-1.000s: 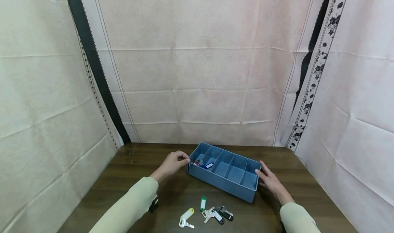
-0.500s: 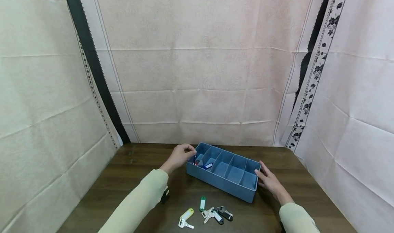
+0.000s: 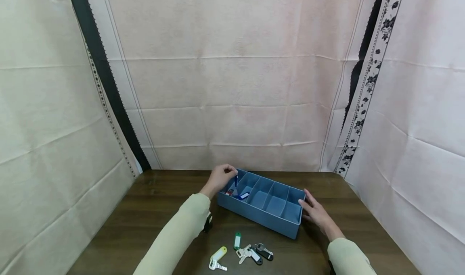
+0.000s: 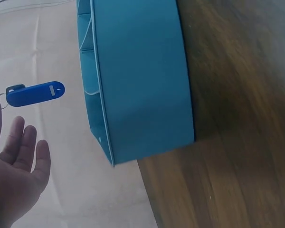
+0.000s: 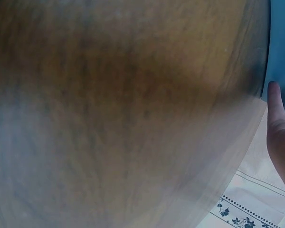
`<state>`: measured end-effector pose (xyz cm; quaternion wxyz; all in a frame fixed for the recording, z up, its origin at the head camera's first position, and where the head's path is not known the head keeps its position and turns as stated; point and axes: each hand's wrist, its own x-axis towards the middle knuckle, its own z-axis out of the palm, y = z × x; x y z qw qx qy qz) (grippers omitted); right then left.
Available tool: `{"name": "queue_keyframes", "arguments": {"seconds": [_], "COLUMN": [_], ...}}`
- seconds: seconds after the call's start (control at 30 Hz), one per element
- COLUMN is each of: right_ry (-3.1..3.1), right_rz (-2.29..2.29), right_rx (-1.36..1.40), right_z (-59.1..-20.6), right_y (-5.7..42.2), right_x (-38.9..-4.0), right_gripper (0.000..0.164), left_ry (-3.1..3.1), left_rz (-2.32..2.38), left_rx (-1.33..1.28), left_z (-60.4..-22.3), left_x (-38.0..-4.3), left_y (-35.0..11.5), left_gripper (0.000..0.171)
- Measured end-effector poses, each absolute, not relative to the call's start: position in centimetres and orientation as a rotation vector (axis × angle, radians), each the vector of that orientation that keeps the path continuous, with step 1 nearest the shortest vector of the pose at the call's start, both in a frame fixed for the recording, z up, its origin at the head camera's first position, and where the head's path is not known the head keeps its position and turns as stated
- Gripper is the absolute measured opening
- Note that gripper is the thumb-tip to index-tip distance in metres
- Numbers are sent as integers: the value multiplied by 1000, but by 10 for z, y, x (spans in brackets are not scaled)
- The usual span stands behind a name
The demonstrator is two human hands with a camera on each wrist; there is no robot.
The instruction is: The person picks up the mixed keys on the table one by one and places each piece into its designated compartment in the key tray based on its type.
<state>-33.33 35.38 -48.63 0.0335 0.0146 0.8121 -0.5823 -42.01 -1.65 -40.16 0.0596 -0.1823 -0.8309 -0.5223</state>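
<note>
My left hand (image 3: 219,179) pinches the ring of a blue key tag (image 4: 38,94), and a key partly shows beside the tag in the left wrist view. In the head view the tag hangs over the left end of a blue divided box (image 3: 258,216). A red tag (image 3: 229,192) lies in the leftmost part of the box. Near it, by the front wall, is another blue tag (image 3: 244,196). My right hand (image 3: 317,214) rests against the box's right end, its visible finger (image 5: 274,102) straight along the wall in the right wrist view.
On the wooden table (image 3: 174,190) in front of the box lie a yellow-tagged key (image 3: 218,259), a green tag (image 3: 237,240) and keys with black tags (image 3: 264,252). Pale cloth (image 3: 232,85) hangs behind and on both sides.
My left hand has moved right and away from me, from beside the box's left edge to above its left compartments, with the blue key tag. My right hand stays at the box's right end.
</note>
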Motion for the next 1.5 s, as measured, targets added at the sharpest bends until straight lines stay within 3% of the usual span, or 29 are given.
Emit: {"name": "queue_keyframes", "arguments": {"seconds": [0.4,0.8,1.5], "right_ry": [2468,2472,2468], "right_rz": [-1816,-1832,-1844], "right_rx": [60,54,70], "right_z": [-485,-487,-489], "right_y": [356,355,355], "right_x": [-335,-335,-337], "right_gripper": [71,71,69], "left_ry": [-2480,-2522,-2551], "left_rz": [-1674,-1577,-1528], "left_rx": [-425,-462,-457], "left_z": [-403,-409,-398], "left_x": [-433,-440,-439], "left_y": [13,33,26], "left_gripper": [12,10,20]}}
